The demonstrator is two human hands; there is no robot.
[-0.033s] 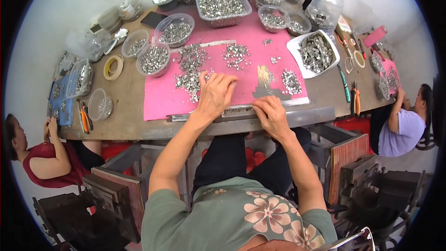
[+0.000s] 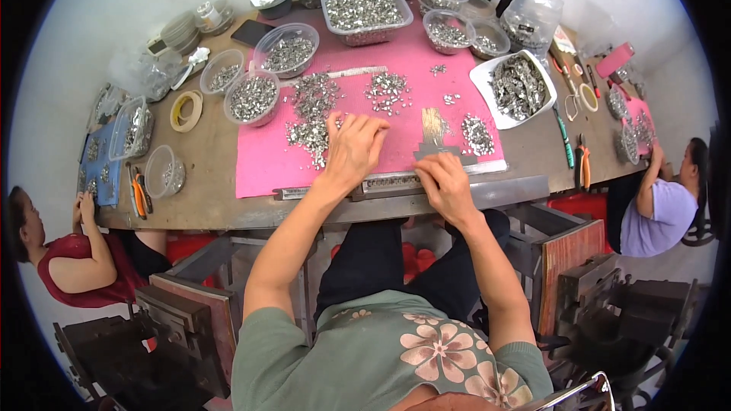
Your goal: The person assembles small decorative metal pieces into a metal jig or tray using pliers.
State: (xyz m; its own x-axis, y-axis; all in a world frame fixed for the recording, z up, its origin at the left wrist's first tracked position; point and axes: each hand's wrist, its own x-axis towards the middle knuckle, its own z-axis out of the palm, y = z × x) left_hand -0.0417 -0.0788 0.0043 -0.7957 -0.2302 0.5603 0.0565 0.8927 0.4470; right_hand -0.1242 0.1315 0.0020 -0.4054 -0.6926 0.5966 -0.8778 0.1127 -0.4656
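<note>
My left hand [image 2: 352, 150] is over the pink mat [image 2: 263, 160], at the right edge of a loose pile of small silvery metal pieces [image 2: 308, 135]. Its fingers are bent and apart, and nothing shows in them. The fingers of my right hand [image 2: 448, 186] are pressed together near the right end of a narrow metal rail [image 2: 388, 182] filled with a row of small pieces. Whatever they pinch is too small or hidden to name. Just beyond my right hand lie flat grey strips [image 2: 449, 154] and a fan of thin gold-coloured strips [image 2: 434, 123].
Clear tubs of metal pieces, including a large one [image 2: 365, 28], stand behind the mat. A white tray [image 2: 499, 116] is at right. Orange-handled pliers [image 2: 583, 164], more pliers [image 2: 138, 194] and a tape roll [image 2: 185, 111] lie around. Two people sit at either side.
My right hand's fingertips have shifted slightly away from me, up off the rail's end. My left hand has barely moved.
</note>
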